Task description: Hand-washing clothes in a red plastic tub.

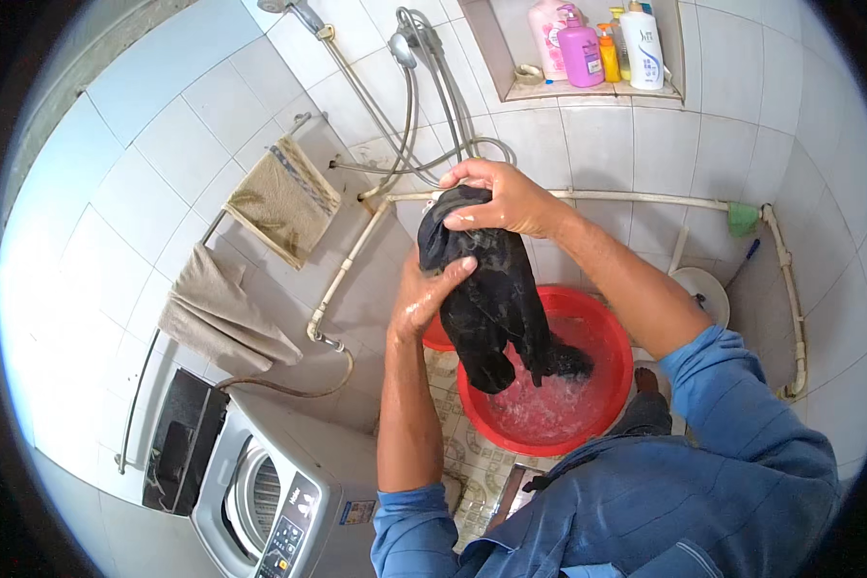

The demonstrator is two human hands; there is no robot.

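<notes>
A wet black garment hangs bunched from both of my hands, above a red plastic basin. My left hand grips its left side, the thumb lying across the front and the other fingers hidden behind the cloth. Higher up, my right hand pinches the folded top edge between thumb and fingers. Both hands look wet. Foamy water fills the basin, and a dark piece of cloth lies partly in it; whether it joins the held garment cannot be told.
Part of a second red container shows behind the garment. An open top-loading Haier washing machine stands at lower left. Towels hang on the left wall rail. Bottles stand in a wall niche. A white pipe crosses the tiled wall.
</notes>
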